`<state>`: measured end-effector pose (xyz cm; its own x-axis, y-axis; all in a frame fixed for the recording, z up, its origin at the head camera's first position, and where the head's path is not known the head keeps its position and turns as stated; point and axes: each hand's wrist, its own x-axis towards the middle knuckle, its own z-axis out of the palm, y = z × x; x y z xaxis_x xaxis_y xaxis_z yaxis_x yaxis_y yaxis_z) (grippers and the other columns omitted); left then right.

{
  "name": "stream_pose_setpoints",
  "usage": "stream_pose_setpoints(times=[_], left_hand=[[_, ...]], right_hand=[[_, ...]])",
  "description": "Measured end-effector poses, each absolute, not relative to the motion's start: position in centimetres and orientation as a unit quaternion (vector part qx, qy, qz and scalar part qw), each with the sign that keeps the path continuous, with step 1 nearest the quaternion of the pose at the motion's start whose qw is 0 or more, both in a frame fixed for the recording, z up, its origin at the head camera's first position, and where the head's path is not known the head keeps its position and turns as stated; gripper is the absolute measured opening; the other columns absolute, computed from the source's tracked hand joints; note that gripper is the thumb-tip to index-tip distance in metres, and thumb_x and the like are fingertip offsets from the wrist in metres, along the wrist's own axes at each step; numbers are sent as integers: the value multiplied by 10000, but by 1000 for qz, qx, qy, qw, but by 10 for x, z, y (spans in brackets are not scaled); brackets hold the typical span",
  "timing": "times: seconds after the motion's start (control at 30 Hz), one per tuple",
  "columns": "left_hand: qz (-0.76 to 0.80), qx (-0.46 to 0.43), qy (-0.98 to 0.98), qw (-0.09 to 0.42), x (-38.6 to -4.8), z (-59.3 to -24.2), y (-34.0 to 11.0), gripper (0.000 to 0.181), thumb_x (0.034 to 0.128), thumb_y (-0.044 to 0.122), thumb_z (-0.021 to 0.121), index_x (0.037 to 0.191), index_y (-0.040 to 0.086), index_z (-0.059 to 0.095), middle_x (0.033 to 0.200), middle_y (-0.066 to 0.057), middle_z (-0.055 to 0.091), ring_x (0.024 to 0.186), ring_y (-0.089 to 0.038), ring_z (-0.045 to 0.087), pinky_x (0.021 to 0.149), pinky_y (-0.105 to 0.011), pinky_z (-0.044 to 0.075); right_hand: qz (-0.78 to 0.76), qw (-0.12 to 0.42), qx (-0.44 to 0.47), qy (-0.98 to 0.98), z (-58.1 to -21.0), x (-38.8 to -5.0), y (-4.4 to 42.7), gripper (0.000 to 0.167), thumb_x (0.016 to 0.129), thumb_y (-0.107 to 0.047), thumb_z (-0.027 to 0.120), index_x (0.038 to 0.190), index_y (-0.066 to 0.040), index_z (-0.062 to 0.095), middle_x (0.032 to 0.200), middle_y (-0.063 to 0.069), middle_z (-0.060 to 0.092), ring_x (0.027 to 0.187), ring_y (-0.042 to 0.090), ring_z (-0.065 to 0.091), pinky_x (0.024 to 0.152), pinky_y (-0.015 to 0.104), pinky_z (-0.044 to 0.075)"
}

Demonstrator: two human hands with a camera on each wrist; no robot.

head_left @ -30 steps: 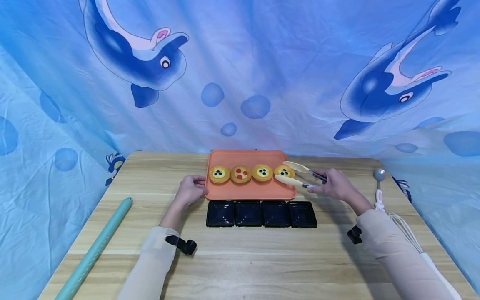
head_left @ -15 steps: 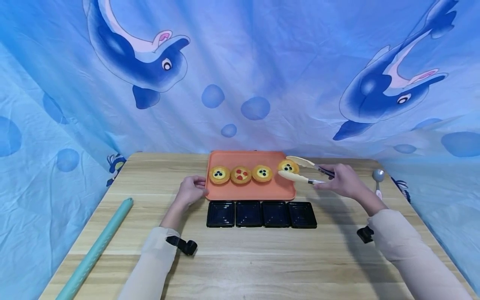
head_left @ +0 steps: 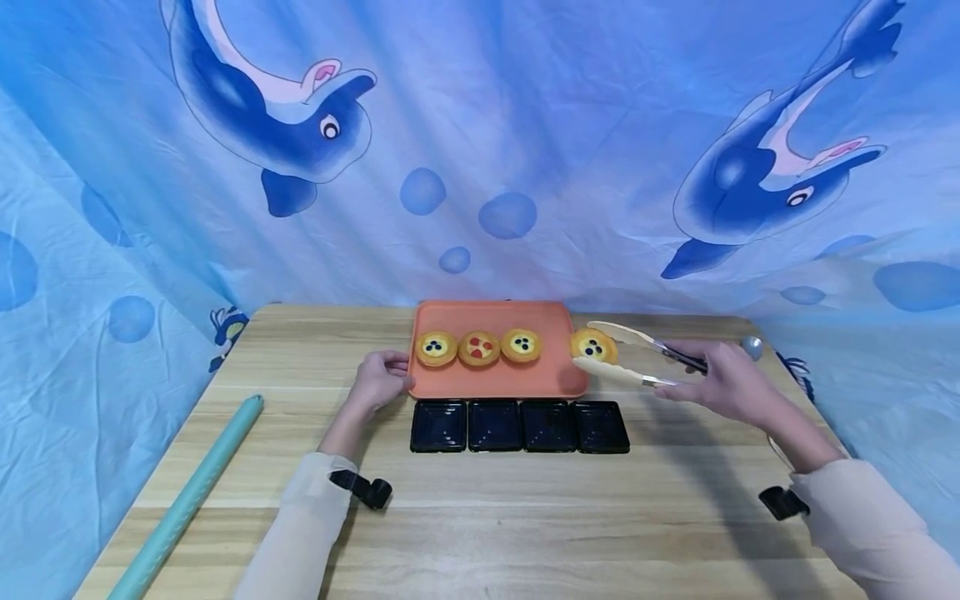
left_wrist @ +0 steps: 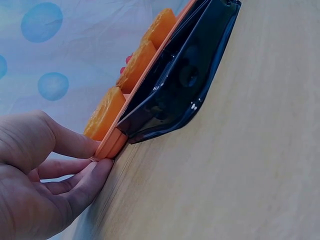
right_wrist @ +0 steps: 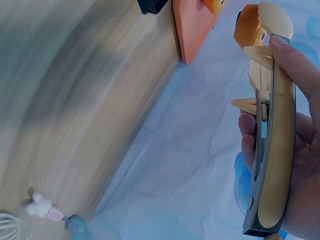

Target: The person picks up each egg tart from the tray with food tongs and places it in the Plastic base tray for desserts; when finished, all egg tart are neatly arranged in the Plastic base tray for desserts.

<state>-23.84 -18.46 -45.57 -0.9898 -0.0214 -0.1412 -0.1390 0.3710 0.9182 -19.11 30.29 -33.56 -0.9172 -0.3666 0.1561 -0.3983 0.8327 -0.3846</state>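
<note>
My left hand (head_left: 378, 383) pinches the left edge of an orange tray (head_left: 502, 385); in the left wrist view the thumb lies on the tray rim (left_wrist: 111, 145) with fingers beneath. Three tarts stay on it: a blueberry tart (head_left: 436, 348), a red-topped tart (head_left: 478, 349) and another blueberry tart (head_left: 521, 345). My right hand (head_left: 731, 379) grips food tongs (head_left: 611, 370) with cream tips. A blueberry-topped tart (head_left: 594, 346) is held between those tips, raised over the tray's right edge. The right wrist view shows the tongs (right_wrist: 280, 150) side-on, the tart (right_wrist: 247, 27) at their end.
Several black square containers (head_left: 438, 425) stand in a row along the tray's near side. A green rolling pin (head_left: 191, 496) lies at left. A scoop (head_left: 752, 347) and a whisk (right_wrist: 11, 225) lie at right. A dolphin-printed curtain (head_left: 480, 150) hangs behind the table.
The tongs have lifted the rightmost tart off the tray and carried it right, toward me. My right arm moved right with them. My left hand stayed on the tray edge.
</note>
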Motion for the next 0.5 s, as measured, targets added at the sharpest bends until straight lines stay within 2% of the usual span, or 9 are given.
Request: stream_pose_setpoints(times=[0.03,0.1,0.2,0.27,0.4,0.47,0.5], left_hand=[[559,-48,826,54,-238,-456,-185,468,815,-94,645,1274,-118,558,1148,-250,616,1013,-324,625,760,-290,572],[559,-49,826,55,-239,-457,-185,470,816,-92,647,1277,-111,558,1155,-244,614,1021,-325,622,773,-295,571],[560,-54,825,55,-238,-458,-186,473,815,-91,652,1278,-106,560,1159,-238,615,1027,-325,621,785,-291,568],[559,-56,825,55,-239,-458,-186,470,815,-89,654,1276,-106,562,1156,-237,618,1023,-323,624,782,-287,565],[558,-52,826,54,-239,-459,-185,470,814,-87,657,1274,-112,563,1152,-239,619,1011,-316,627,778,-280,562],[559,-55,826,53,-240,-458,-185,470,811,-88,660,1272,-102,568,1150,-230,622,1008,-308,627,775,-275,561],[559,-53,826,53,-240,-458,-185,472,812,-88,659,1274,-108,565,1153,-235,620,1010,-311,627,778,-272,560]], right_hand=[[211,39,201,-956,-336,-187,305,731,779,-355,853,1330,48,591,885,182,698,541,123,418,515,292,389],[218,40,203,-954,-337,-178,309,727,788,-348,847,1332,56,584,1110,262,682,667,234,595,586,362,489],[222,33,197,-954,-340,-167,313,746,799,-370,834,1354,51,566,1178,302,644,885,360,670,654,423,539],[222,29,189,-956,-342,-160,316,763,794,-391,833,1356,49,565,1175,308,642,846,360,664,622,387,529],[213,31,180,-960,-346,-149,319,758,768,-384,854,1339,38,588,1124,289,669,747,234,605,563,299,448],[213,35,187,-958,-350,-146,320,743,761,-370,861,1318,48,601,1136,273,672,809,237,635,624,338,486],[213,32,190,-958,-352,-145,321,743,762,-370,859,1316,52,601,1151,276,666,773,224,630,627,335,482]])
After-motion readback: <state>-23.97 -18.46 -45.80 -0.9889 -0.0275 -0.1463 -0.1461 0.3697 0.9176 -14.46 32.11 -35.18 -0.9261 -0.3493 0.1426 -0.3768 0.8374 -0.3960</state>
